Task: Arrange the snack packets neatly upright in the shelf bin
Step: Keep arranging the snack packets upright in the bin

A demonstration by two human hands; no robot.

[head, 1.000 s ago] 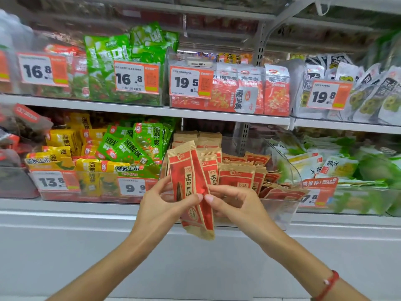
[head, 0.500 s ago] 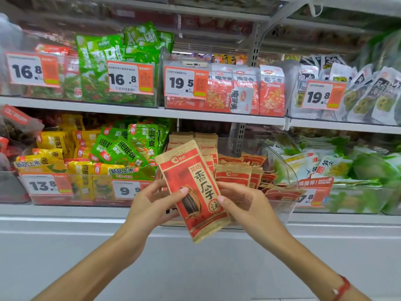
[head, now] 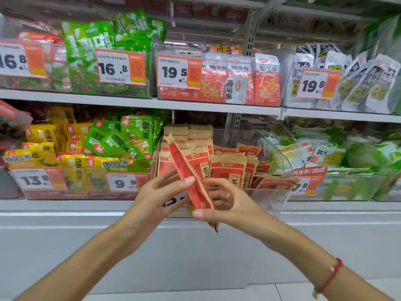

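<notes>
A red and tan snack packet is held edge-on in front of the clear shelf bin, tilted with its top to the upper left. My left hand pinches it near the middle between thumb and fingers. My right hand grips its lower end, thumb below. Behind them the bin holds several matching packets: those at the left and back stand upright, those at the right lie slumped.
A bin of green and yellow packets sits to the left, a bin of green and white packets to the right. The upper shelf carries more bins with price tags. A white shelf front runs below.
The packet has turned from face-on to edge-on between my hands. My right hand has slid down to its lower end.
</notes>
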